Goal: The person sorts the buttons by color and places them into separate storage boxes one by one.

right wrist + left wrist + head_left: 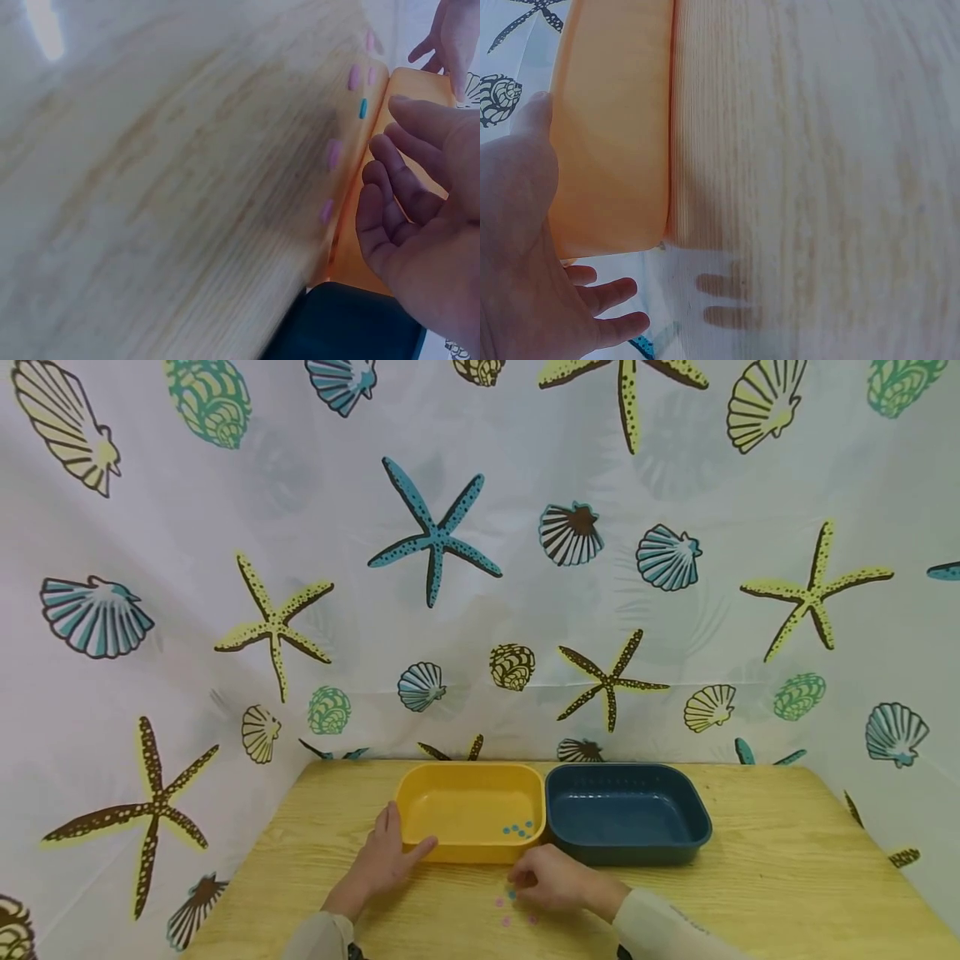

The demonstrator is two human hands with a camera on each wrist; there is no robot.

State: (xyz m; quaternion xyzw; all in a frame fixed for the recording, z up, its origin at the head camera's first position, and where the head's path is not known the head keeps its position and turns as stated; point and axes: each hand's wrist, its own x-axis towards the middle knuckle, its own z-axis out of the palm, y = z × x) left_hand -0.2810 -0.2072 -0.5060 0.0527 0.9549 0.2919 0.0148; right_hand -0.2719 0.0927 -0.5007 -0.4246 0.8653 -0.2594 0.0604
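Observation:
My left hand (382, 858) rests at the left front corner of the yellow tray (480, 853). Its thumb lies at the front rim, and its fingers extend along the left side. My right hand (553, 878) is low over the table before the tray's right front corner, fingers loosely bent. In the right wrist view, no object shows between its thumb and fingers. Just beyond the fingertips lies a small blue disc (363, 109). Several small pink discs (334, 154) lie around it. Inside the yellow tray, several small blue discs (515, 828) sit at the right front.
A dark blue tray (637, 854) stands against the yellow tray's right side. Both are on a wood-grain table (780, 860). Behind and at the sides hangs a white curtain (510, 610) printed with shells and starfish.

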